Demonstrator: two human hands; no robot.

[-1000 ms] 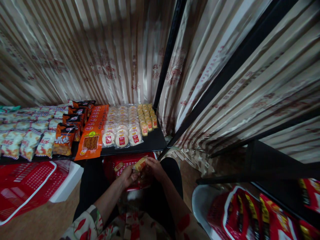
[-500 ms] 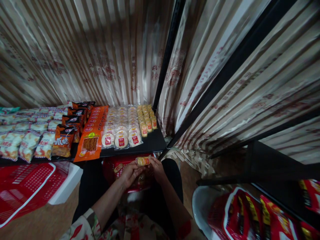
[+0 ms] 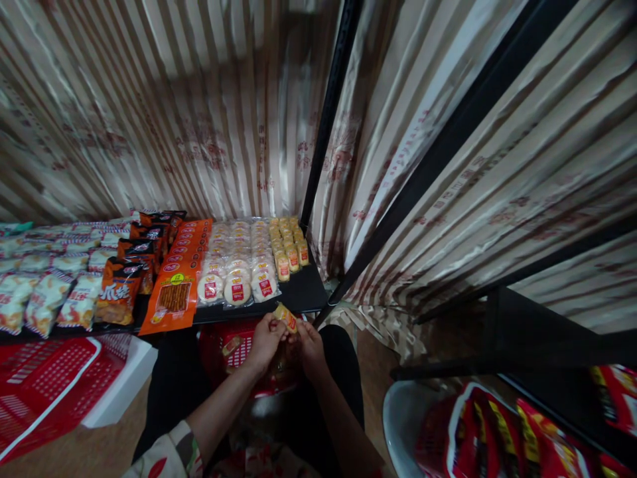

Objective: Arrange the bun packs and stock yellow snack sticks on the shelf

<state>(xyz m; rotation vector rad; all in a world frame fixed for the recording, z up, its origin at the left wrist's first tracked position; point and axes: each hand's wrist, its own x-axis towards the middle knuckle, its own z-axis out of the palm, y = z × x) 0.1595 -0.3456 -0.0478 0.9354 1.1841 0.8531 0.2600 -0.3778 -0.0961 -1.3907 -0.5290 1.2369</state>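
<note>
packet (image 3: pixel 287 320): small, yellow with a red label, tilted, just below the centre of the frame, held up between both hands
left hand (image 3: pixel 267 340): thumb and fingers pinching the packet's left side
right hand (image 3: pixel 309 346): fingertips pinching the packet's lower right end
basket (image 3: pixel 213 338): red, lower middle of the frame, beneath the hands, a few small wrapped pieces inside
shelf (image 3: pixel 314 292): black, from the left edge to mid-frame; bearing, left to right, white bags (image 3: pixel 42 302), orange-and-black bags (image 3: pixel 118 292), an orange pouch (image 3: pixel 174 292), round crackers (image 3: pixel 237 285), small yellow packs (image 3: pixel 292 247)
curtain (image 3: pixel 223 99): striped, across the top
</note>
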